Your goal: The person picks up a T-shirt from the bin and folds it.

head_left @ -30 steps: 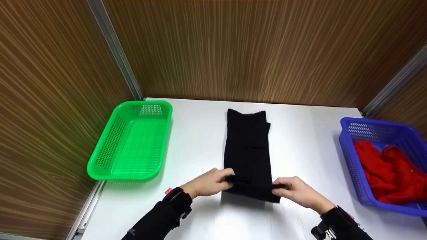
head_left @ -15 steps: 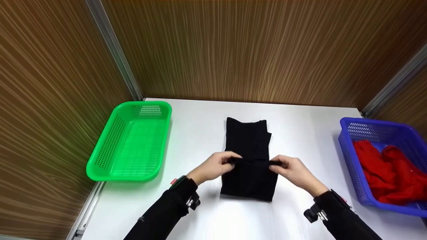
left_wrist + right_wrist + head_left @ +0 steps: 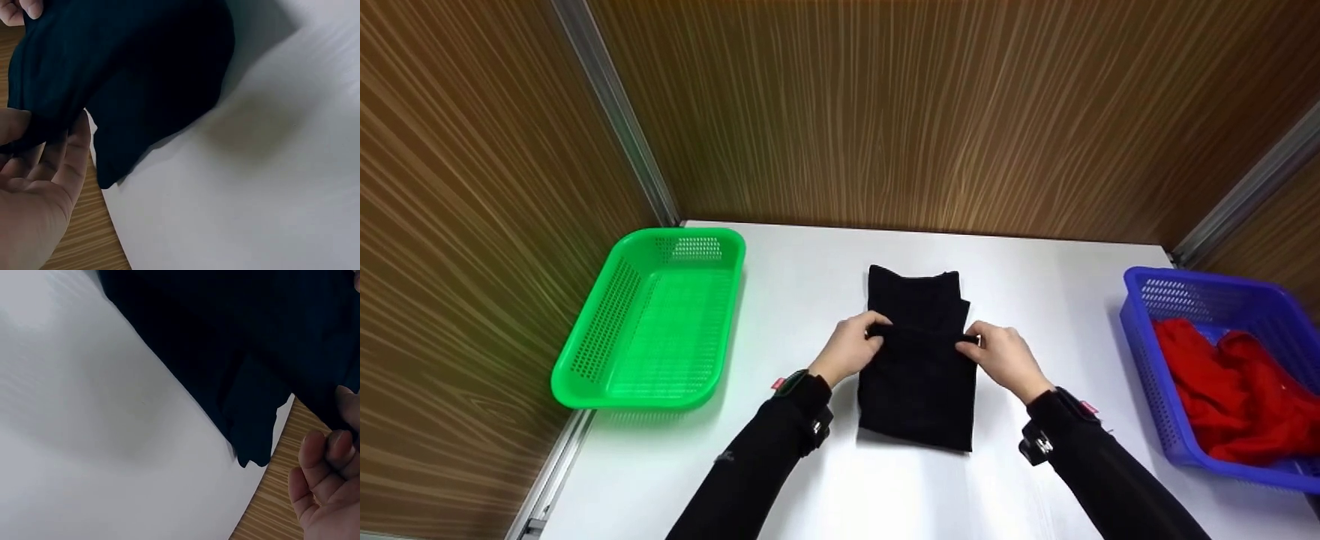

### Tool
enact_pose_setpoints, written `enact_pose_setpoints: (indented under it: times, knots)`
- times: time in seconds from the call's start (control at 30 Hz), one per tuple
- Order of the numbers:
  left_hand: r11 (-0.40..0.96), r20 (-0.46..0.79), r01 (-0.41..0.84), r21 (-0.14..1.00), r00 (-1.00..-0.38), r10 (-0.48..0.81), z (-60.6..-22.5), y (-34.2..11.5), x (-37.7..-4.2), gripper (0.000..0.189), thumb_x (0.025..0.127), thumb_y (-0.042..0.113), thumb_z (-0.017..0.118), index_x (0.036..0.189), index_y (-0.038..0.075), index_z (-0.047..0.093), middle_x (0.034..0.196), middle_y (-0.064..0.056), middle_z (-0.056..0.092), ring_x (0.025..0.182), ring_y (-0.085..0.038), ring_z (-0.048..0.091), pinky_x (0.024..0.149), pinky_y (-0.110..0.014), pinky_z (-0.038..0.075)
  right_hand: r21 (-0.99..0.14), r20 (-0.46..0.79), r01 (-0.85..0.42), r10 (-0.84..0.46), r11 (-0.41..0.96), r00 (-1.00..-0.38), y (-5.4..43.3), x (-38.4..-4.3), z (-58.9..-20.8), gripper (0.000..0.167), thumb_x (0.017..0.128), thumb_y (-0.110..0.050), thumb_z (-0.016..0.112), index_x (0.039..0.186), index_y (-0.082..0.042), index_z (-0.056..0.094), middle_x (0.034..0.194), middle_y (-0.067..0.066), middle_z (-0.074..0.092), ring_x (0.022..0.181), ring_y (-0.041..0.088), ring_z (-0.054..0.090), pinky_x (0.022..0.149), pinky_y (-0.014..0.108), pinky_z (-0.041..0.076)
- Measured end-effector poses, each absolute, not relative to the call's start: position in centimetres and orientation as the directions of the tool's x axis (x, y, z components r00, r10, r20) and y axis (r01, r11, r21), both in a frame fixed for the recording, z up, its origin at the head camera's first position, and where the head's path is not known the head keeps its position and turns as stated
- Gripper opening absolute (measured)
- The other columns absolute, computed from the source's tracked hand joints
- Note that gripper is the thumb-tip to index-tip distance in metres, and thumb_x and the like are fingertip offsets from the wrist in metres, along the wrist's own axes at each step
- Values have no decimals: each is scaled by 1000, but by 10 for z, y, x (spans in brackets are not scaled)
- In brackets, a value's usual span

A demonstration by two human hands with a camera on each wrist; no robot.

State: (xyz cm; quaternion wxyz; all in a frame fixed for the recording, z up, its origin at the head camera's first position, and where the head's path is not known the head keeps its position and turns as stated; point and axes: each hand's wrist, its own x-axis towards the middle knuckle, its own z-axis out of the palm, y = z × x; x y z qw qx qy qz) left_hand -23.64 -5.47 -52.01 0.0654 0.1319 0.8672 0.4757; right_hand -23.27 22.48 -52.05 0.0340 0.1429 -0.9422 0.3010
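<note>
A black garment (image 3: 919,390) lies lengthwise on the white table, its near part folded over toward the far end. My left hand (image 3: 851,346) pinches the left corner of the folded-over edge between thumb and fingers. At the opposite corner of that edge, my right hand (image 3: 1003,358) pinches the cloth the same way. In the left wrist view the cloth (image 3: 129,79) hangs from the left hand's thumb and fingers (image 3: 67,157). The right wrist view has the cloth (image 3: 225,349) stretching away from the right hand (image 3: 332,478). What kind of garment it is cannot be told.
To the left stands a green plastic basket (image 3: 724,360) with nothing in it. A blue basket (image 3: 1147,375) holding crumpled red cloth (image 3: 1222,397) is at the right. Wood-patterned panels (image 3: 922,112) rise behind and beside the white table (image 3: 795,300).
Both hands have moved away from the near side toward the far end, carrying the near edge of the black garment over the rest. The garment has also slid slightly nearer.
</note>
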Motion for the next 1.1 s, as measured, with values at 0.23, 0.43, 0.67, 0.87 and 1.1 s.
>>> enact_pose_setpoints:
  times: [0.23, 0.43, 0.67, 0.87, 1.1]
  knots:
    - [585, -3, 136, 800, -973, 230, -540, -51, -242, 35, 101, -2, 63, 136, 3, 63, 127, -20, 70, 117, -31, 66, 105, -47, 52, -571, 114, -239, -212, 786, -971, 219, -240, -542, 14, 95, -11, 75, 98, 2, 69, 62, 8, 68, 46, 14, 61, 56, 37, 51]
    - [609, -19, 118, 784, -977, 214, -553, -51, -241, 42, 100, -4, 63, 141, 3, 59, 125, -20, 69, 117, -34, 66, 104, -47, 53, -511, 114, -198, -163, 837, -980, 212, -239, -557, 14, 96, -10, 73, 102, 3, 71, 91, 26, 75, 73, 38, 70, 71, 57, 55]
    - [780, 6, 258, 570, -951, 310, -561, -57, -223, 52, 100, 10, 70, 150, 12, 53, 154, -15, 43, 135, -42, 51, 110, -52, 47, -407, 229, -342, -268, 847, -936, 212, -225, -571, 19, 90, 0, 72, 109, 1, 70, 98, 22, 73, 86, 43, 71, 75, 57, 56]
    - [772, 58, 576, 268, -810, 584, -570, -73, -197, 27, 96, 29, 78, 114, 19, 61, 119, -1, 53, 109, -21, 48, 97, -37, 46, -229, 343, -704, -621, 672, -705, 218, -192, -587, 26, 83, -4, 84, 105, -6, 71, 99, 5, 60, 87, 23, 61, 75, 42, 55]
    - [613, -26, 788, 60, -612, 790, -578, -87, -172, 25, 92, 38, 81, 103, 22, 65, 106, 5, 58, 95, -13, 53, 83, -27, 49, -165, 233, -819, -785, 550, -574, 230, -160, -603, 43, 80, -36, 90, 107, -14, 64, 110, -1, 54, 100, 17, 55, 86, 40, 53]
